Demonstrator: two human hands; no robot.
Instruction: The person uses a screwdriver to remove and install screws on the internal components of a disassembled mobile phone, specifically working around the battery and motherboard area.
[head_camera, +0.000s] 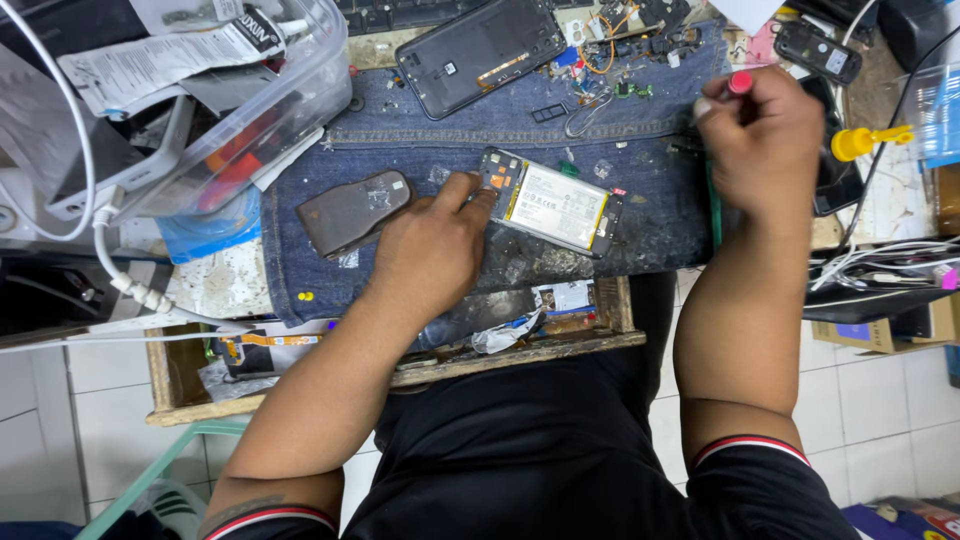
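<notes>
Pressing down w/ fingertips, the left hand (432, 248) pins the near-left corner of the opened phone (553, 203), which lies battery-up on the denim mat (520, 130) covering the bench (400, 372); fingers are spread flat, not clamped. Right of the phone, the right hand (760, 140) is closed around a thin tool w/ a pink cap (740, 82); the tip is hidden, so its contact point can't be told. Hands are well apart, the phone between them.

Risk (judgement): the white battery (557, 205) is exposed; a slip of the tool could nick it or the small board at the phone's left end, esp. since only one corner is held down. Loose bits on the mat beyond the phone could get swept off.

Left of the phone: a dark brown case (352, 210). Beyond the phone: a black back cover (480, 50), inner face up, plus loose parts & orange wire (615, 25). Far left of the phone: a clear plastic tub (270, 110) holding a folded white printed sheet. Far right: a yellow nozzle bottle (862, 142).
</notes>
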